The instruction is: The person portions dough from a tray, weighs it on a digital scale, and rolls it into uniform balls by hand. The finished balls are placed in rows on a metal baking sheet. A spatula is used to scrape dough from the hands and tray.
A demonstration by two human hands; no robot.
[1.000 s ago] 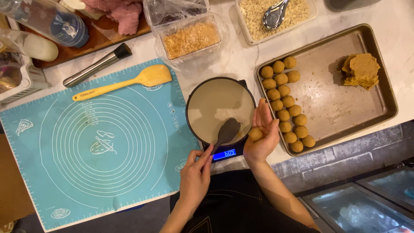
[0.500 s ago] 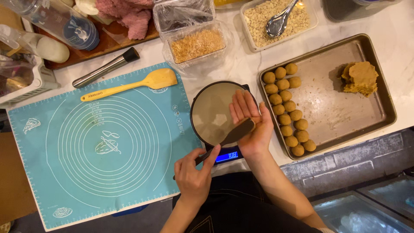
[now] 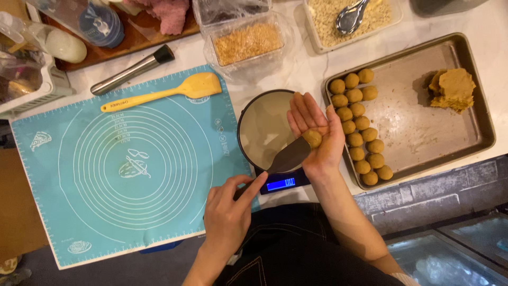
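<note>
Right hand (image 3: 316, 135) cupped open under a small dough ball (image 3: 312, 139), left hand (image 3: 228, 212) gripping a spatula (image 3: 286, 158) against it, above the scale's bowl (image 3: 262, 130).

A second ago the right hand (image 3: 316, 131) hung at the right edge of the bowl (image 3: 264, 130), pinching a dough ball (image 3: 312, 139) in its fingertips beside the tray's left edge. It has since swung over the bowl's right rim and turned palm up, the ball now lying in the open palm. The left hand (image 3: 228, 212) has shifted the spatula (image 3: 286, 157) (its blade earlier lay inside the bowl) so the blade tip meets the ball.
</note>
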